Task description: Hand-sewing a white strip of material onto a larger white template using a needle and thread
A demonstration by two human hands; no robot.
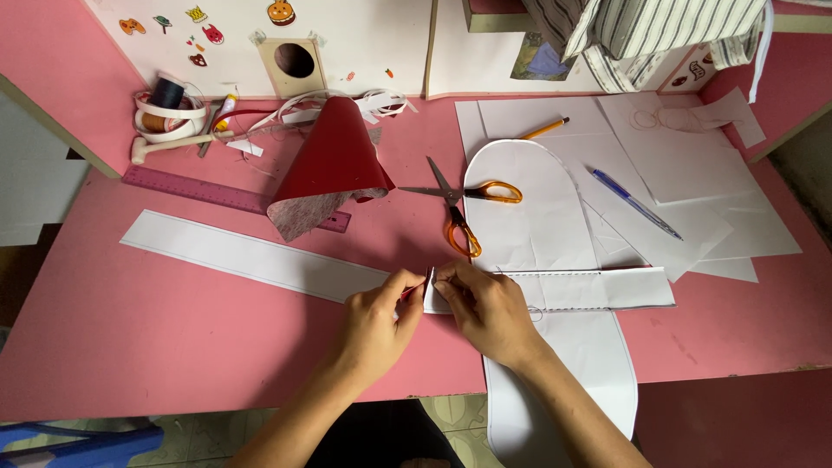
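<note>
My left hand point(381, 314) and my right hand point(485, 303) meet at the middle of a long white strip point(251, 257) that lies across the pink table point(130, 338). Both hands pinch the strip where it folds up, fingertips almost touching. The strip's right part point(607, 288) shows a dotted line along its edge. A thin thread loops near my right wrist. Under the strip lies a long white pattern piece with a rounded top point(529, 208), hanging over the table's front edge.
Orange-handled scissors point(464, 204) lie open just beyond my hands. A curled red sheet point(334, 165) rests on a purple ruler point(199, 189). A pencil point(544, 129), a blue pen point(634, 204) and loose white sheets point(693, 173) sit at the right. Thread spools point(166, 104) stand far left.
</note>
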